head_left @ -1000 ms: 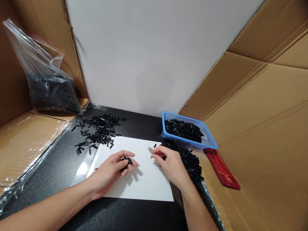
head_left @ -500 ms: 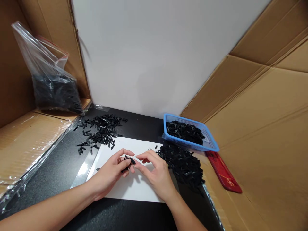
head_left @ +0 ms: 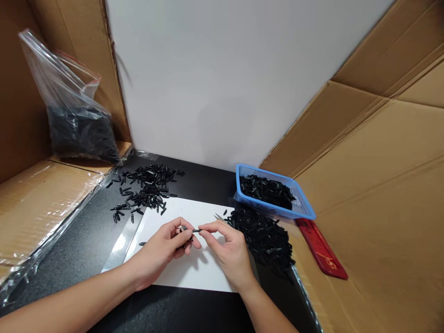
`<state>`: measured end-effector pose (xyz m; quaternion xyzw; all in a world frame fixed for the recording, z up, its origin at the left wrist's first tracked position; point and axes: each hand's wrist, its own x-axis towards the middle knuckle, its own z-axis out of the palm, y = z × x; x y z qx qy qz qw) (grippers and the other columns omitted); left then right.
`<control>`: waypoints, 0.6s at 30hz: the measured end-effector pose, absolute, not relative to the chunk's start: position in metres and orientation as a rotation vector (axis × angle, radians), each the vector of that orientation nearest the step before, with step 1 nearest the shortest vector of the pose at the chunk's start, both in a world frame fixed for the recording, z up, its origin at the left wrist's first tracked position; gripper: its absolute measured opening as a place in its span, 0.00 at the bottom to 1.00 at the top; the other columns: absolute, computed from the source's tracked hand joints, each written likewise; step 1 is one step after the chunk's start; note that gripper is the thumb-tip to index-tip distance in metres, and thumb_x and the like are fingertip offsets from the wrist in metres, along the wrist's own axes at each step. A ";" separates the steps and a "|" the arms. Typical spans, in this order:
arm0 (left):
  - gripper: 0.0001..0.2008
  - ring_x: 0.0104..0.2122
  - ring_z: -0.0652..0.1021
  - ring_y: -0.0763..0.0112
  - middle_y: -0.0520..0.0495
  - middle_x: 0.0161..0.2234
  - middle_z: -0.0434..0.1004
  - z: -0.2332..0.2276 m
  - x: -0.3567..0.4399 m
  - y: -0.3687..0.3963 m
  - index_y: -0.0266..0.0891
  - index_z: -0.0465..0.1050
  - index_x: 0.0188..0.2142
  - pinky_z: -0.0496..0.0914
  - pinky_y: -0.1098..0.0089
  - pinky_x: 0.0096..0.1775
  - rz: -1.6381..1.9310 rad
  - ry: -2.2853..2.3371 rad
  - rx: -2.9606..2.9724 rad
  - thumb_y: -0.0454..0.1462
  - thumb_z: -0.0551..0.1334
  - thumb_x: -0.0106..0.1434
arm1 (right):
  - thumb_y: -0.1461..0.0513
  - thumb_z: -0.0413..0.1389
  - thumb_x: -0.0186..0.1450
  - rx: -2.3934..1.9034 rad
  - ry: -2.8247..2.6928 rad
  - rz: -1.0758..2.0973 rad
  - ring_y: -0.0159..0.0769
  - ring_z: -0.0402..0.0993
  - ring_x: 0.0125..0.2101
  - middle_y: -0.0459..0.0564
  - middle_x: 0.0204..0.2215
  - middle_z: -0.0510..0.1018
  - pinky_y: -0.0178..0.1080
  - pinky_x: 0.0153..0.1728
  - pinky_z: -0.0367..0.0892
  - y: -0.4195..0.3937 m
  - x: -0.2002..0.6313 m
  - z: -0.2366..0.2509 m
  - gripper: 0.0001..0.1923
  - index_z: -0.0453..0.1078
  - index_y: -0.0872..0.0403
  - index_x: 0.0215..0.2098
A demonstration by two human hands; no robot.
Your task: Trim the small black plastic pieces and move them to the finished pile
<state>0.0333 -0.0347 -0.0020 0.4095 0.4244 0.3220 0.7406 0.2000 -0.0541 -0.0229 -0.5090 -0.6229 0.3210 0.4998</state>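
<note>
Over a white sheet [head_left: 194,278], my left hand [head_left: 163,243] is closed around a few small black elongated pieces, partly hidden by its fingers. One slim black piece [head_left: 196,231] spans the gap between both hands. Its left end lies between my left thumb and fingers, and my right hand [head_left: 231,247] pinches its right end with thumb and forefinger. Close beyond the right hand is a large heap of similar black pieces [head_left: 265,238]. A pointed metal tool [head_left: 218,217] pokes out by that heap, its other end hidden.
A looser pile of black pieces [head_left: 149,185] lies at the back left of the dark table. A blue basket [head_left: 277,212] of black pieces stands back right, beside a red flat object [head_left: 322,249]. A clear bag [head_left: 81,129] of dark contents leans at left against cardboard.
My right hand has closed its thumb and forefinger on the end of a black piece held by the left hand. That piece now points straight across between them.
</note>
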 end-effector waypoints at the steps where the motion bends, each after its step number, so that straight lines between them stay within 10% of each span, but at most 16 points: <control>1: 0.13 0.25 0.67 0.73 0.49 0.27 0.78 -0.002 0.033 -0.035 0.39 0.71 0.29 0.58 0.72 0.30 0.691 0.927 0.895 0.45 0.67 0.56 | 0.63 0.60 0.61 -1.242 -1.487 0.800 0.41 0.77 0.31 0.49 0.28 0.82 0.41 0.36 0.68 -0.054 0.200 -0.023 0.05 0.79 0.50 0.31; 18: 0.13 0.25 0.67 0.74 0.51 0.26 0.77 0.000 0.030 -0.037 0.40 0.67 0.27 0.61 0.73 0.33 0.613 0.863 0.883 0.45 0.65 0.58 | 0.57 0.61 0.60 -1.204 -1.266 1.092 0.39 0.76 0.29 0.49 0.25 0.80 0.40 0.35 0.69 -0.054 0.197 -0.029 0.07 0.77 0.53 0.31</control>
